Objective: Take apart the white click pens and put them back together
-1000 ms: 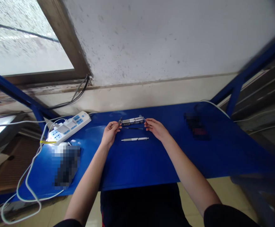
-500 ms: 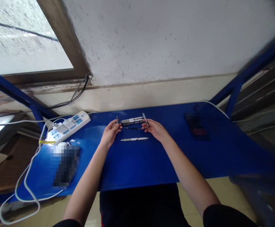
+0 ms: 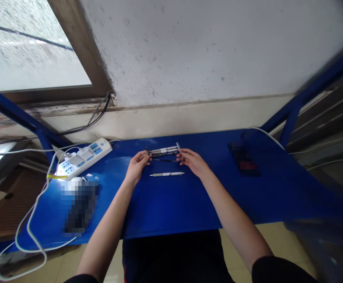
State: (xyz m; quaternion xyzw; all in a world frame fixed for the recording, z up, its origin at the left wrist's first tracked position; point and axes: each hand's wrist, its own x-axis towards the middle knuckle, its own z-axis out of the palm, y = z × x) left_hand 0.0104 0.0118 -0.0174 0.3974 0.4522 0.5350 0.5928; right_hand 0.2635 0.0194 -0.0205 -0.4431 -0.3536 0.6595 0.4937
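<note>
My left hand [image 3: 137, 166] is closed in a pinch on a short dark pen part [image 3: 147, 149], which stands up from the fingertips. Opposite it, my right hand [image 3: 193, 162] grips a clear pen barrel [image 3: 178, 146] that tilts upward between thumb and fingers. Between the two hands a thin dark pen refill [image 3: 165, 160] lies on the blue table. Just behind it are several white and grey pens [image 3: 164, 150] side by side, their ends partly hidden by my fingers. Nearer to me lies a single white and grey pen [image 3: 167, 174], apart from both hands.
On the left stand a white power strip [image 3: 84, 159] with plugs and a blurred dark object [image 3: 81, 208]. A white cable [image 3: 31, 228] loops over the table's left edge. Another blurred dark object [image 3: 244, 159] lies at the right. A wall [image 3: 200, 59] rises behind the blue table [image 3: 171, 212].
Both hands keep their grips and stay almost in place. The upper ends of the dark part and the clear barrel sit slightly lower. The view has shifted a little.
</note>
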